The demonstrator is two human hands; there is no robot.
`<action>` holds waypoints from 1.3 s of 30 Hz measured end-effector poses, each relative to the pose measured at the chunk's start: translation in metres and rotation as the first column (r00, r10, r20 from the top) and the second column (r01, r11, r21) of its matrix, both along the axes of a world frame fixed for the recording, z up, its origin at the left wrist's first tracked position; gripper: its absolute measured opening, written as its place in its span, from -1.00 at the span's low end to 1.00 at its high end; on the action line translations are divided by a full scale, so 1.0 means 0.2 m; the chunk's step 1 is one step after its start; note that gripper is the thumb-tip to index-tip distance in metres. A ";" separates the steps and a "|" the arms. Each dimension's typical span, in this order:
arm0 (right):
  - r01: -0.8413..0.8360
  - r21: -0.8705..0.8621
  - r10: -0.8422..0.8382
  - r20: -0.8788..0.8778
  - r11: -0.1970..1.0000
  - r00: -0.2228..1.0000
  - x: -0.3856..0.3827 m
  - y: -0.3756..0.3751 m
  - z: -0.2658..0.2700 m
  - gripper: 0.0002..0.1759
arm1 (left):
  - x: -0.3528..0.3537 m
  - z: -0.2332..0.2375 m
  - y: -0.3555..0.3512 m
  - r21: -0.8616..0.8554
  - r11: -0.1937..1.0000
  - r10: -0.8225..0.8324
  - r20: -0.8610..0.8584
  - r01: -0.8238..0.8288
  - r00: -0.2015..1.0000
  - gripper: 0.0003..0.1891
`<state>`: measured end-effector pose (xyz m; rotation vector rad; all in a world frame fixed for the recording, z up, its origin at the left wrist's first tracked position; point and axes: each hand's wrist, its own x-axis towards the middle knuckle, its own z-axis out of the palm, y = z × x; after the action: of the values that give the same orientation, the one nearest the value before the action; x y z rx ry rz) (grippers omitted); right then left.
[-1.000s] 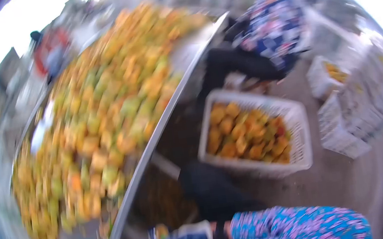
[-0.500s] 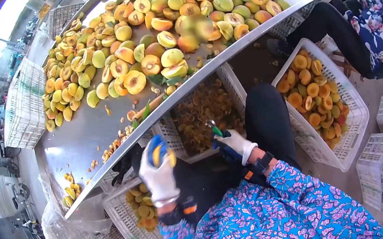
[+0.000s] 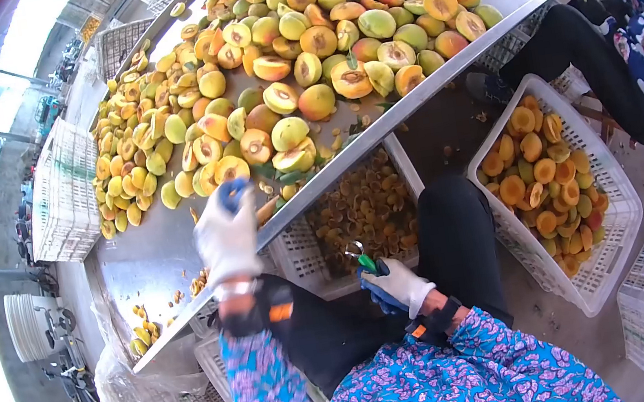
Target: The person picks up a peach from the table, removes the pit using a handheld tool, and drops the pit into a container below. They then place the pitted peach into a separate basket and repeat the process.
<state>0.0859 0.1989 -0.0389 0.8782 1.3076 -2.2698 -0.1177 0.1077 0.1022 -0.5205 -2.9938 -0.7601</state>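
My left hand (image 3: 226, 235), in a white glove with blue fingers, reaches over the near edge of the metal table (image 3: 145, 263). Just beyond its fingertips lies a cut peach half (image 3: 231, 169). Motion blurs this hand, and whether anything is between its fingers does not show. My right hand (image 3: 395, 283), gloved the same way, grips a green-handled pitting tool (image 3: 364, 259) with a curved metal head pointing up. Below that tool's head, under the table edge, sits a crate (image 3: 297, 258) of brown pits and scraps (image 3: 364, 207).
A big heap of halved peaches (image 3: 292, 49) covers much of the table. At the right stands a white crate (image 3: 598, 290) of peach halves (image 3: 545, 178). Another person's leg (image 3: 562, 36) is beyond it. Plastic sheeting (image 3: 148, 398) hangs at the left.
My left hand has moved up and forward to the table; the yellow peach half it held no longer shows in it. My right hand with the pitting tool has dropped slightly. The view has shifted a little.
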 end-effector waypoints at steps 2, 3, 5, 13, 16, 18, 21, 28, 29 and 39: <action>0.007 -0.008 -0.007 0.011 1.000 1.000 0.01 0.01 -0.01 -0.76 | -0.09 -0.11 0.24 -0.355 0.934 -0.052 -0.057 0.029 0.997 -0.37; 0.020 -0.018 -0.020 0.003 1.000 1.000 0.01 0.02 -0.01 -0.76 | -0.10 -0.14 0.34 -0.403 0.914 -0.057 -0.012 0.047 0.998 -0.33; 0.048 -0.033 -0.048 -0.009 0.998 0.999 0.00 0.03 -0.01 -0.76 | -0.10 -0.15 0.46 -0.334 0.939 -0.059 0.073 0.080 0.996 -0.28; 0.078 -0.008 -0.078 -0.014 0.997 0.997 0.02 0.02 -0.03 -0.78 | -0.08 -0.31 0.35 0.760 0.649 -0.262 0.272 -0.040 0.926 -0.47; 0.123 -0.057 -0.124 -0.009 0.991 0.992 0.02 0.01 -0.02 -0.78 | -0.03 -0.18 0.13 0.891 0.396 -0.348 0.369 -0.222 0.862 -0.61; 0.135 -0.061 -0.133 0.034 0.989 0.991 0.01 0.02 0.02 -0.77 | 0.05 -0.15 -0.04 0.900 0.232 -0.485 0.436 -0.369 0.759 -0.61; 0.138 -0.023 -0.139 -0.017 0.990 0.990 -0.01 -0.01 0.02 -0.74 | 0.22 -0.19 -0.24 0.692 -0.143 -0.711 0.426 -0.708 0.560 -0.55; 0.054 0.405 0.055 -0.254 0.912 0.966 0.04 -0.14 0.28 -0.77 | 0.54 -0.42 -0.42 0.553 -0.138 -0.638 0.585 -0.822 0.501 -0.50; -0.049 0.604 0.237 -0.235 0.795 0.943 0.04 -0.15 0.32 -0.74 | 0.55 -0.44 -0.44 0.626 -0.082 -0.597 0.593 -0.776 0.541 -0.48; -0.121 0.951 0.594 -0.075 0.284 0.801 0.08 -0.32 0.33 -0.67 | 0.63 -0.43 -0.44 0.778 0.196 -0.439 0.614 -0.597 0.656 -0.39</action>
<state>0.1016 0.1352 0.0276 0.1944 2.7741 -1.1790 0.0077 0.0202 0.0165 0.1953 -1.8587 -3.1788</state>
